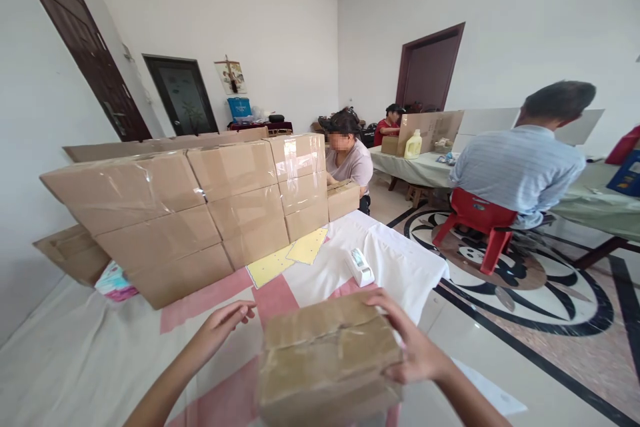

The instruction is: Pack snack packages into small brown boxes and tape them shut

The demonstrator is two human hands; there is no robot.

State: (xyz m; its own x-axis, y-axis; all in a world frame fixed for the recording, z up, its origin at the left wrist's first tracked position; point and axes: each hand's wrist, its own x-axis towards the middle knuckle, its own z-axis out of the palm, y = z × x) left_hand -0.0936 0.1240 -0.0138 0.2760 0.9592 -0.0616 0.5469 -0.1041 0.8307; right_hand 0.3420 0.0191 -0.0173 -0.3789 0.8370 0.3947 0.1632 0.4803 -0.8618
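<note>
A taped brown cardboard box is at the front of the table, close to me and slightly blurred. My right hand grips its right side, fingers over the top edge and thumb lower down. To the left of the box, apart from it, my left hand hovers with fingers loosely stretched and nothing in them. Beyond the box lies a small white device with a glossy top. Yellow sheets lie flat on the pink-and-white tablecloth.
A wall of stacked, taped cartons stands across the table's back left. Beside it sits a tissue pack. A person sits behind the table. At right, another person sits on a red chair; a yellow jug stands on the far table.
</note>
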